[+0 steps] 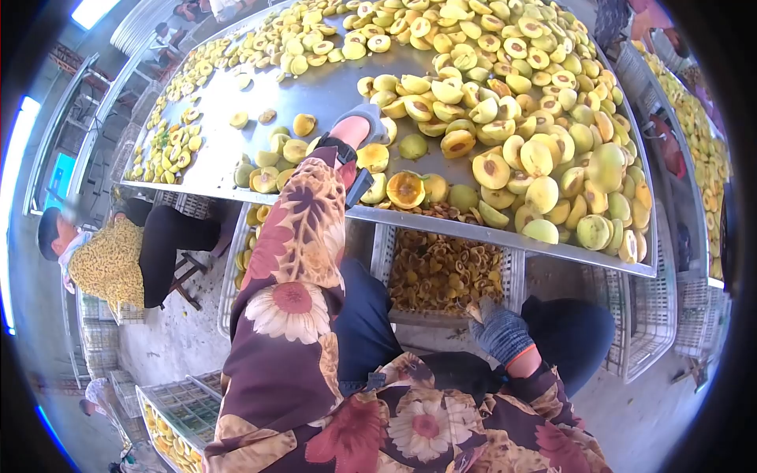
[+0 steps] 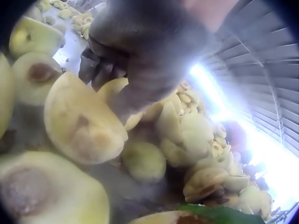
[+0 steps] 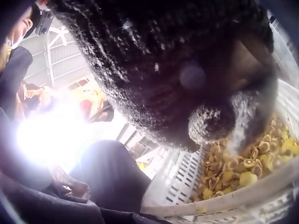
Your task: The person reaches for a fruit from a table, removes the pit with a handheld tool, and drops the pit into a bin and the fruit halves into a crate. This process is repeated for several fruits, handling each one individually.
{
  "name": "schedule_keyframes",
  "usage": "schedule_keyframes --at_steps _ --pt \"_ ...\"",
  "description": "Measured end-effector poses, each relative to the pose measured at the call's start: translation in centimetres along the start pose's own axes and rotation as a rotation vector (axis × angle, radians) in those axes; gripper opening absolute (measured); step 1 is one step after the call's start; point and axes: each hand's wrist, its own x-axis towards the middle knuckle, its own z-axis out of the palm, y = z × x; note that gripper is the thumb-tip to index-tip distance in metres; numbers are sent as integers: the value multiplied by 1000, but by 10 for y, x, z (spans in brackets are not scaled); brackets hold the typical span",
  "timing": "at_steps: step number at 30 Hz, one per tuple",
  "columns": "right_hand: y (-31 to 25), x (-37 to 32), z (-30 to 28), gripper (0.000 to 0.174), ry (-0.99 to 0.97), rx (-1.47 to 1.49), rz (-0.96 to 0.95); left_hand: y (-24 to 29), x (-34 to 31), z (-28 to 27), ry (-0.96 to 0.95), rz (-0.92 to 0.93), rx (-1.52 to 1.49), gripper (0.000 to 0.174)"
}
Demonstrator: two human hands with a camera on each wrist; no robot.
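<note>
Head view gives me the whole layout: a metal tabletop point(image 1: 315, 102) spread with yellow-green fruit halves point(image 1: 540, 158), many showing brown hollows, heaped thickest toward the right. The left hand point(image 1: 369, 126), in a grey glove, reaches over the tabletop into the near edge of the heap. From above, its fingers are largely hidden; the left wrist view shows them bent downward among the fruit halves, next to a pale yellow one, but blur and overlap keep me from telling whether they are clamped on it. That same view brings out a green leaf point(image 2: 224, 214) low among the fruit and a ribbed roof point(image 2: 261, 60) overhead, which the head view does not show.

Lower down, the right hand point(image 1: 502, 333), in a blue-grey knitted glove with an orange cuff, is beside a white slatted crate point(image 1: 514, 280) under the tabletop's near edge. The crate holds small brownish-yellow pieces point(image 1: 445, 272). Its fingers are curled in and clamped on a tan piece point(image 1: 475, 311), which sticks out at the fingertips; the right wrist view shows the curled fingers up close, above the crate's rim and the pieces inside.

Off to the left in the head view, a person in a yellow patterned top point(image 1: 106, 264) sits low, near more crates point(image 1: 181, 410).
</note>
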Motion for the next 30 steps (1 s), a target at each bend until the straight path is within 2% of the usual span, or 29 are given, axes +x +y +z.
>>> schedule_keyframes --at_steps 4,6,7,9,10,11,12,13,15,16,17,19,20,21,23,24,25,26,27,28,29,30 --pt "-1 1 0 40 -50 9 30 -5 -24 -2 313 71 -104 50" --pt "-3 -3 -1 38 -53 22 61 -1 -53 4 336 189 -741 43" --pt "-1 -3 2 34 123 198 -27 3 -79 9 351 239 -1064 40" --pt "3 3 11 27 462 556 -218 30 -153 11 52 344 -1361 47" --pt "-20 0 -10 16 628 787 -332 44 -168 26 5 449 -1351 43" --pt "-36 -3 -29 14 579 1032 -282 63 -192 48 26 433 -1604 44" --pt "-48 -6 -48 12 521 1272 -222 75 -222 43 -117 460 -1606 49" --pt "-57 -8 -60 11 454 1508 -154 89 -232 62 -120 594 -1767 48" --pt "-67 -10 -71 11 472 1506 -88 110 -238 96 -27 737 -1832 46" --pt "-64 -8 -69 16 463 1586 -131 112 -249 95 4 650 -1817 45" --pt "-64 -8 -70 16 485 1565 -129 113 -257 92 30 566 -1802 45" --pt "-66 -6 -79 16 540 1527 -109 107 -257 95 -200 507 -1987 46" --pt "-69 -1 -78 23 610 1440 -192 103 -256 99 -333 467 -2071 46" --pt "-71 -1 -85 30 450 1408 -153 98 -252 109 -262 573 -1994 44" --pt "-63 21 -75 32 744 733 -333 92 -243 133 -170 777 -1837 40" --pt "-59 32 -69 31 973 283 -307 93 -246 134 101 817 -1730 29" --pt "-58 31 -72 31 945 181 -343 92 -243 133 12 743 -1894 25" --pt "-65 26 -78 29 935 244 -187 90 -240 133 -67 658 -2063 22" --pt "-59 28 -74 27 997 264 -139 86 -238 132 -201 574 -2180 21" --pt "-61 19 -70 26 872 472 -155 82 -237 131 -329 471 -2296 20" --pt "-62 12 -66 26 744 682 -177 83 -234 136 23 641 -1940 28" --pt "-59 11 -55 27 808 398 -335 84 -231 141 390 676 -1573 40"
